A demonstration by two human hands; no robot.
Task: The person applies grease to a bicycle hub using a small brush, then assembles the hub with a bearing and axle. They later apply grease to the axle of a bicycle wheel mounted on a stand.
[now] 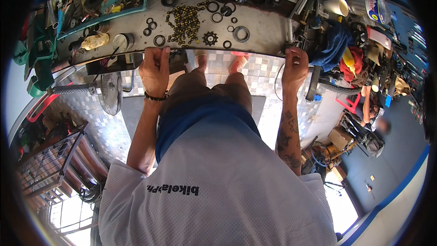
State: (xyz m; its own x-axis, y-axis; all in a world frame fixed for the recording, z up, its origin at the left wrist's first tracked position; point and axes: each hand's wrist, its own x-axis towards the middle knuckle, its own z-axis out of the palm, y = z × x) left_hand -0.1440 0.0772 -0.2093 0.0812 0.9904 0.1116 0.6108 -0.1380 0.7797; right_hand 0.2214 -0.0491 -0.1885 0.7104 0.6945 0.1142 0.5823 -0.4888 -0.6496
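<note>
Nearby, a teal-rimmed tray of jumbled parts crowds our left and a crumpled blue cloth our right. On the scuffed grey workbench, a heaped black-and-gold bicycle chain and a toothed dark sprocket lie beyond and between our hands. Our left hand and right hand are at its front edge, fingers curled nearly closed; we cannot tell whether either grips anything.
</note>
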